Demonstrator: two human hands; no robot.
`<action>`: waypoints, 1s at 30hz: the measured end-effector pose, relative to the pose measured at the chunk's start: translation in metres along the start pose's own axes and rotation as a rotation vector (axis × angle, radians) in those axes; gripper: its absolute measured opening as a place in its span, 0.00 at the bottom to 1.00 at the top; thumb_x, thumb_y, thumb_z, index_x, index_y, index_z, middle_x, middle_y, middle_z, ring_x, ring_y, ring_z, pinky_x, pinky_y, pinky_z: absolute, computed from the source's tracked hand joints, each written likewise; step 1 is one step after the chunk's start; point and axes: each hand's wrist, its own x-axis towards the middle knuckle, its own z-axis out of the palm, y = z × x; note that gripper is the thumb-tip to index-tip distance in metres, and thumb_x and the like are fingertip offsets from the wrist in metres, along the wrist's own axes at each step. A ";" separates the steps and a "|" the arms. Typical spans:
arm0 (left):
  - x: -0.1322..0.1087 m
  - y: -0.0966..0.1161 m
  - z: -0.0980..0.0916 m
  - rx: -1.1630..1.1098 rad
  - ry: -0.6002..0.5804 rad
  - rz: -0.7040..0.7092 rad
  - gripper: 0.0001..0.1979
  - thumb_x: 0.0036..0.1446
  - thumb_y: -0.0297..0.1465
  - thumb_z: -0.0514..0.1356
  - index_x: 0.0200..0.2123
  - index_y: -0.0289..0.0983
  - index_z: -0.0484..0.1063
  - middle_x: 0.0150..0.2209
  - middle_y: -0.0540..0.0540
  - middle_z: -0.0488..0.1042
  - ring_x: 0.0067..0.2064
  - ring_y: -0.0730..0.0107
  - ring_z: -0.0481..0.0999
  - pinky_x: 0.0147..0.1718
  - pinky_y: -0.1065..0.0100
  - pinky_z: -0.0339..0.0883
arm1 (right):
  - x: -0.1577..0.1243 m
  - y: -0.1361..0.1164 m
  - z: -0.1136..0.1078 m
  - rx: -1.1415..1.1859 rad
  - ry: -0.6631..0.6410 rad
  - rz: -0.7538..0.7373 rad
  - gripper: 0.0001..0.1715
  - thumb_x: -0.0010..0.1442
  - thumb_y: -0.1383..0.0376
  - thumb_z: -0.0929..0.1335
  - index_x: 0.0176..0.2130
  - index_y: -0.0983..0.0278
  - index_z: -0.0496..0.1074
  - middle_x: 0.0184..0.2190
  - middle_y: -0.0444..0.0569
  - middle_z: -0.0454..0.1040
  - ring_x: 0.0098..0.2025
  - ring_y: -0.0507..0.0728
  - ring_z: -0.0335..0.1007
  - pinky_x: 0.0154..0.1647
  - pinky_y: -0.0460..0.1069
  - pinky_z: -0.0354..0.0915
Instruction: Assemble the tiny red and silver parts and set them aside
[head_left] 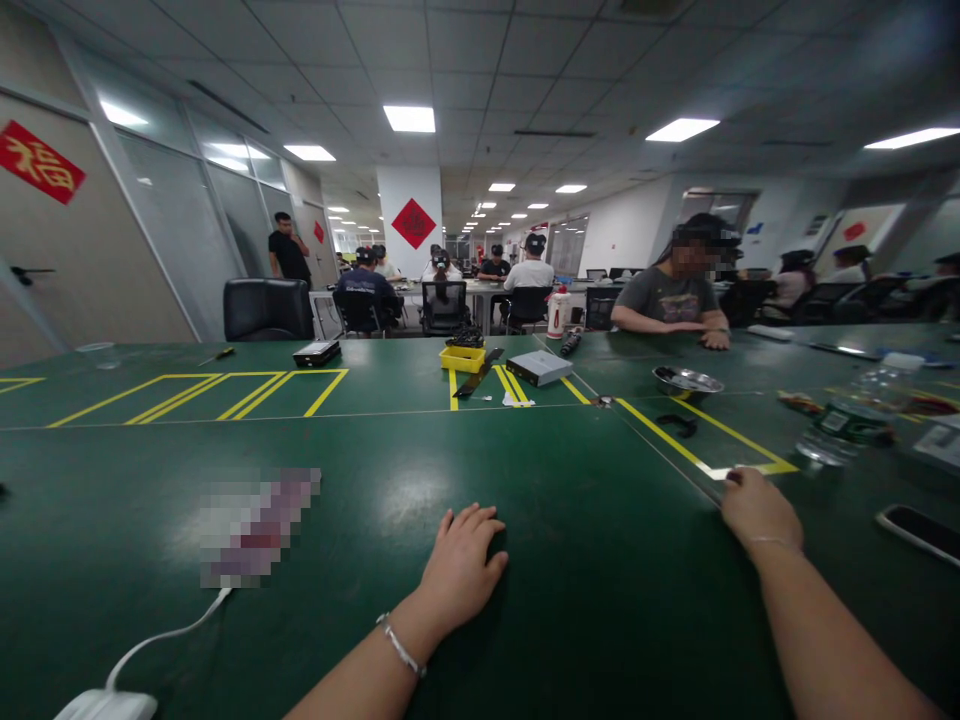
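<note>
My left hand (463,568) rests palm down on the green tabletop (585,600), fingers spread, holding nothing. Further right, my right hand (761,512) is closed, with its fingers curled beside the white corner (721,473) of a yellow tape outline (731,432). A small dark spot shows at its fingertips, but I cannot make out what it is. Just beyond lie a black curved piece (679,425) and a shiny metal bowl (687,381) with small things in it.
A blurred-out phone-like object (262,530) on a white cable lies left. Right are a water bottle (847,410) and a dark phone (919,533). A yellow tray (462,358) and grey box (538,367) stand ahead. Across the table sits a person (671,290), forearms on it.
</note>
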 end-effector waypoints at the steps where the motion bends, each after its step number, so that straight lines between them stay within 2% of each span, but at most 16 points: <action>1: 0.000 0.000 0.000 -0.002 0.000 -0.002 0.16 0.48 0.33 0.51 0.43 0.44 0.62 0.51 0.48 0.59 0.55 0.62 0.51 0.52 0.51 0.35 | -0.001 -0.004 -0.001 0.020 0.002 0.002 0.20 0.50 0.61 0.55 0.40 0.66 0.64 0.36 0.60 0.66 0.36 0.63 0.63 0.28 0.53 0.58; 4: 0.001 0.001 0.000 -0.017 0.011 -0.010 0.15 0.48 0.32 0.51 0.42 0.43 0.63 0.50 0.48 0.61 0.54 0.61 0.52 0.51 0.52 0.38 | -0.007 -0.026 -0.007 0.101 0.047 -0.057 0.20 0.48 0.59 0.57 0.37 0.67 0.65 0.34 0.56 0.67 0.36 0.61 0.63 0.30 0.52 0.59; 7: 0.002 0.002 -0.003 -0.071 0.057 -0.006 0.14 0.49 0.33 0.50 0.41 0.41 0.64 0.46 0.47 0.65 0.50 0.63 0.58 0.49 0.57 0.46 | -0.027 -0.064 -0.016 0.225 0.023 -0.241 0.19 0.48 0.57 0.58 0.37 0.65 0.65 0.32 0.51 0.68 0.33 0.57 0.64 0.31 0.49 0.59; 9: 0.003 0.003 -0.004 -0.129 0.081 -0.023 0.14 0.50 0.35 0.49 0.41 0.40 0.64 0.42 0.46 0.67 0.47 0.64 0.62 0.46 0.61 0.53 | -0.051 -0.098 -0.024 0.306 -0.113 -0.409 0.18 0.49 0.56 0.59 0.37 0.62 0.65 0.30 0.47 0.68 0.30 0.54 0.64 0.30 0.48 0.59; 12: 0.003 0.005 -0.006 -0.222 0.086 -0.068 0.15 0.52 0.37 0.46 0.41 0.40 0.63 0.38 0.46 0.69 0.42 0.66 0.65 0.41 0.64 0.57 | -0.098 -0.148 -0.032 0.363 -0.367 -0.755 0.15 0.51 0.57 0.58 0.37 0.60 0.65 0.25 0.43 0.68 0.27 0.51 0.63 0.29 0.46 0.58; 14: 0.004 0.008 -0.007 -0.270 0.080 -0.072 0.16 0.53 0.38 0.44 0.41 0.40 0.63 0.37 0.47 0.70 0.40 0.67 0.66 0.40 0.66 0.58 | -0.131 -0.173 -0.033 0.362 -0.448 -0.971 0.12 0.51 0.60 0.59 0.35 0.60 0.65 0.27 0.43 0.68 0.28 0.50 0.63 0.30 0.45 0.58; 16: 0.004 0.010 -0.006 -0.300 0.070 -0.044 0.16 0.54 0.37 0.43 0.40 0.40 0.64 0.36 0.48 0.70 0.39 0.68 0.66 0.38 0.68 0.58 | -0.159 -0.189 -0.030 0.324 -0.437 -1.137 0.10 0.52 0.62 0.59 0.34 0.61 0.66 0.28 0.44 0.69 0.31 0.51 0.63 0.32 0.45 0.57; 18: 0.004 0.011 -0.005 -0.315 0.052 -0.008 0.16 0.54 0.36 0.42 0.35 0.39 0.66 0.33 0.48 0.70 0.36 0.69 0.67 0.36 0.69 0.58 | -0.179 -0.195 -0.025 0.270 -0.359 -1.237 0.10 0.53 0.64 0.58 0.33 0.62 0.66 0.28 0.45 0.69 0.32 0.52 0.62 0.33 0.46 0.57; 20: 0.005 0.010 -0.004 -0.337 0.033 0.012 0.15 0.54 0.36 0.42 0.30 0.38 0.67 0.28 0.49 0.70 0.33 0.70 0.67 0.34 0.71 0.58 | -0.191 -0.196 -0.022 0.236 -0.284 -1.282 0.11 0.54 0.64 0.57 0.33 0.63 0.65 0.28 0.47 0.68 0.32 0.53 0.62 0.33 0.47 0.56; 22: 0.006 0.007 -0.002 -0.389 0.017 -0.006 0.14 0.53 0.35 0.44 0.27 0.37 0.66 0.27 0.50 0.69 0.31 0.71 0.67 0.31 0.72 0.58 | -0.194 -0.195 -0.021 0.229 -0.265 -1.306 0.11 0.54 0.62 0.57 0.34 0.63 0.65 0.28 0.47 0.68 0.31 0.53 0.62 0.33 0.47 0.57; 25: 0.007 0.003 -0.003 -0.527 0.006 -0.050 0.12 0.52 0.35 0.45 0.28 0.37 0.65 0.27 0.51 0.70 0.31 0.72 0.67 0.31 0.72 0.59 | -0.181 -0.193 -0.025 0.247 -0.292 -1.283 0.15 0.52 0.57 0.59 0.38 0.62 0.63 0.29 0.46 0.68 0.31 0.52 0.62 0.32 0.47 0.57; 27: 0.008 0.001 -0.004 -0.618 0.017 -0.073 0.12 0.52 0.36 0.46 0.30 0.36 0.65 0.27 0.51 0.71 0.32 0.72 0.68 0.34 0.71 0.58 | -0.158 -0.185 -0.026 0.240 -0.236 -1.180 0.19 0.52 0.56 0.58 0.43 0.61 0.60 0.34 0.47 0.68 0.35 0.53 0.62 0.36 0.48 0.58; 30: 0.010 -0.003 -0.006 -0.717 0.061 -0.102 0.14 0.52 0.37 0.46 0.30 0.35 0.65 0.26 0.49 0.72 0.33 0.71 0.68 0.37 0.69 0.58 | -0.108 -0.155 -0.020 0.115 -0.025 -0.900 0.22 0.52 0.57 0.56 0.46 0.64 0.59 0.42 0.53 0.64 0.45 0.58 0.57 0.45 0.54 0.53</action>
